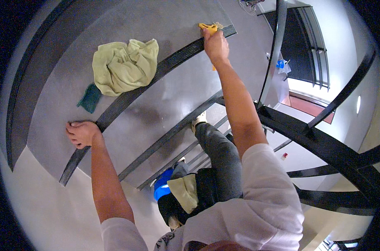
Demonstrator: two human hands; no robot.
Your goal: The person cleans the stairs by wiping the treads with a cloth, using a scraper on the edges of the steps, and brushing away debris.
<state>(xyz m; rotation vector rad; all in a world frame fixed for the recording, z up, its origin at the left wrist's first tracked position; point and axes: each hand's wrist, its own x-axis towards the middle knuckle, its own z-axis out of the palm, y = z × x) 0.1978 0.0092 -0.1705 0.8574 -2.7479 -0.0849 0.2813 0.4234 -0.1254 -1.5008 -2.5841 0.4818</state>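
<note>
My right hand (pixel 216 46) grips a small yellow tool (pixel 206 26) with pale bristly strands beside it, at the upper end of a black ridged nosing strip (pixel 177 62) on a grey step. My left hand (pixel 81 134) rests on the same step at the strip's lower left part, fingers slightly bent and apart. Between my hands a crumpled pale yellow-green cloth (pixel 124 67) lies on the tread, with a dark green pad (pixel 89 98) beside it, nearer my left hand.
More grey steps with dark strips descend below me, where my feet are. A blue bucket (pixel 161 188) stands by my legs at lower left. Black metal railings (pixel 345 154) curve along the right. A white wall (pixel 56 213) borders the stairs at left.
</note>
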